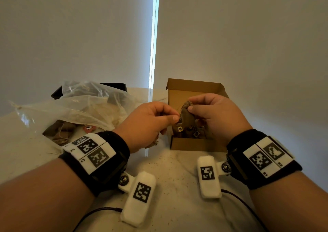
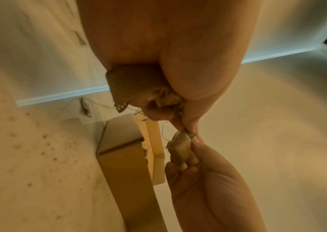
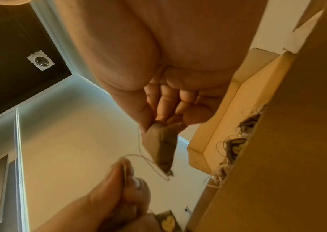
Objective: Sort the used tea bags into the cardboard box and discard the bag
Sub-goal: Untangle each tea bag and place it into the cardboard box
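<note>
Tea bag [image 1: 185,111], brown and damp, hangs over the open cardboard box [image 1: 196,143] of used tea bags, pinched by the right hand [image 1: 213,114] while the left hand [image 1: 147,123] pinches its string, the clear plastic bag [image 1: 79,105] of more lying left on the desk [image 1: 174,171].

Two hands are being seen above the counter [image 1: 177,169]: one left hand [image 1: 147,123] and one right hand [image 1: 214,114]. One brown tea bag [image 1: 185,112] is being held between them over one cardboard box [image 1: 195,143], which is standing toward the counter's far edge. One string [image 3: 146,158] is being seen trailing from that tea bag. At least three more tea bags [image 1: 188,131] are being counted inside the box, though the exact number cannot be told. One clear plastic bag [image 1: 79,103] is being seen by the counter's left edge, with several further tea bags [image 1: 60,130] inside; these are too crumpled to be counted. One red tag [image 1: 88,127] is being seen there.
</note>
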Demonstrator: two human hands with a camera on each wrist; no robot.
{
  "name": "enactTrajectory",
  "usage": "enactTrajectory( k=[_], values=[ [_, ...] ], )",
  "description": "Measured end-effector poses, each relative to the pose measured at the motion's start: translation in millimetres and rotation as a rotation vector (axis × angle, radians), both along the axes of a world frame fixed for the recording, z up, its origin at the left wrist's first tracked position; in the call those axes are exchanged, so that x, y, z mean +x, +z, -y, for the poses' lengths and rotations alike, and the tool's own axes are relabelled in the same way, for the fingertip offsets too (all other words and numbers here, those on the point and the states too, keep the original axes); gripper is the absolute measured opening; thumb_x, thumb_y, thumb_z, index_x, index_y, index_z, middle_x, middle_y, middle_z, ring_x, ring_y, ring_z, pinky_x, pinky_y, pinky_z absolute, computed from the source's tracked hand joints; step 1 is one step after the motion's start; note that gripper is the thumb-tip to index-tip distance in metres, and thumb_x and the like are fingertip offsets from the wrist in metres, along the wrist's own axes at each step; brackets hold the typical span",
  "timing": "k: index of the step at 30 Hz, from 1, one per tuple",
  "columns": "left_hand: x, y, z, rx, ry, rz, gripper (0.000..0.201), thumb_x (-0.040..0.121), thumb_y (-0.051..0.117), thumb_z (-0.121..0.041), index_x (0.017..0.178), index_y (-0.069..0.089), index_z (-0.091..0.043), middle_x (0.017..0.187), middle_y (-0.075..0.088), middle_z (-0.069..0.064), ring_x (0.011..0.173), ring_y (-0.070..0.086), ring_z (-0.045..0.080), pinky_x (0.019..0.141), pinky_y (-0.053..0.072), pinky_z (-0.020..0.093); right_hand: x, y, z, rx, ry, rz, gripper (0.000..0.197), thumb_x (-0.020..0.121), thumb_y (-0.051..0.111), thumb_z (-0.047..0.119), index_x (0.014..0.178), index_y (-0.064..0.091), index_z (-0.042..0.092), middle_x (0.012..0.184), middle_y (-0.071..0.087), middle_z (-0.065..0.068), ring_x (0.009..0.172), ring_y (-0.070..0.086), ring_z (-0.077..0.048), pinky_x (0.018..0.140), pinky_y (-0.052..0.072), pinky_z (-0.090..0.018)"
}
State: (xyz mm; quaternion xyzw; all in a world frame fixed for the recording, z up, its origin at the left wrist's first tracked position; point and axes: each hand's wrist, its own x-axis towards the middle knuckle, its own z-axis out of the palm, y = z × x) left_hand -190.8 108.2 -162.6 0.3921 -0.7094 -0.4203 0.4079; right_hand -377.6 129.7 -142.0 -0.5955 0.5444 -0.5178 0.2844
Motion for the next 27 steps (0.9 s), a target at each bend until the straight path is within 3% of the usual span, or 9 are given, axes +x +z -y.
enactTrajectory(
  k=[4,9,13,17,20,22,24,27],
  values=[
    [-2.6,-2.0,1.9,0.068,0.059,-0.128,0.01,0.095,0.064,-0.029,0.097,0.072,-0.023,0.065,0.056,0.002,0.043,0.043,0.01,0.04,0.039,0.022,5.3,0.6,-2.8,0.041,0.093,-0.016,0.013,0.091,0.069,0.015,0.1,0.073,0.023,0.09,0.077,0.0,0.087,0.074,-0.022,0.079,0.063,-0.036],
    [-5.2,-5.1,3.8,0.072,0.076,-0.179,0.012,0.095,0.063,-0.03,0.098,0.072,-0.022,0.067,0.056,0.004,0.043,0.045,0.008,0.04,0.04,0.023,7.9,-0.6,-3.0,0.049,0.118,0.0,0.013,0.09,0.069,0.012,0.099,0.074,0.02,0.086,0.076,-0.002,0.072,0.068,-0.017,0.065,0.059,-0.026],
    [-7.9,-6.4,3.0,0.049,0.095,-0.183,0.014,0.096,0.062,-0.028,0.099,0.071,-0.018,0.067,0.057,0.003,0.043,0.046,0.002,0.041,0.04,0.017,7.8,-0.9,-1.4,0.095,0.164,0.114,0.013,0.092,0.066,0.009,0.102,0.074,0.013,0.089,0.076,-0.009,0.074,0.07,-0.022,0.067,0.057,-0.031],
    [-9.3,-5.4,2.5,0.042,0.102,-0.187,0.014,0.095,0.064,-0.03,0.099,0.072,-0.019,0.068,0.058,0.002,0.045,0.047,0.003,0.042,0.042,0.02,6.8,1.8,-4.0,0.1,0.209,0.038,0.019,0.087,0.072,0.008,0.106,0.072,0.013,0.094,0.076,-0.007,0.083,0.073,-0.022,0.069,0.057,-0.029],
    [-12.0,-4.5,1.7,0.033,0.112,-0.181,0.014,0.093,0.067,-0.027,0.105,0.07,-0.019,0.07,0.058,-0.002,0.041,0.047,-0.001,0.04,0.039,0.013,-3.3,5.0,-1.2,0.063,0.065,0.045,0.016,0.089,0.069,0.009,0.1,0.071,0.02,0.095,0.076,-0.001,0.086,0.073,-0.018,0.063,0.055,-0.023],
    [-10.9,-6.7,2.5,0.083,0.121,-0.137,0.023,0.09,0.071,-0.026,0.112,0.066,-0.022,0.078,0.059,-0.002,0.041,0.047,-0.001,0.039,0.039,0.014,-16.8,7.0,5.6,0.026,-0.074,0.19,0.018,0.09,0.067,0.008,0.1,0.07,0.023,0.098,0.076,0.0,0.088,0.072,-0.016,0.054,0.051,-0.02],
    [-9.1,-10.2,3.9,0.165,0.122,-0.049,0.037,0.086,0.076,-0.028,0.12,0.062,-0.027,0.085,0.06,-0.002,0.05,0.05,0.004,0.043,0.04,0.019,-29.0,7.8,11.7,-0.003,-0.192,0.312,0.019,0.089,0.066,0.007,0.099,0.069,0.023,0.099,0.077,-0.003,0.088,0.072,-0.017,0.053,0.047,-0.024],
    [-8.3,-13.4,4.1,0.255,0.112,0.091,0.056,0.083,0.079,-0.029,0.133,0.055,-0.034,0.095,0.062,-0.001,0.066,0.053,0.01,0.049,0.041,0.021,-39.9,4.1,17.4,0.039,-0.272,0.367,0.019,0.09,0.066,0.005,0.1,0.068,0.021,0.099,0.075,-0.005,0.085,0.072,-0.018,0.055,0.051,-0.029]
  ],
)
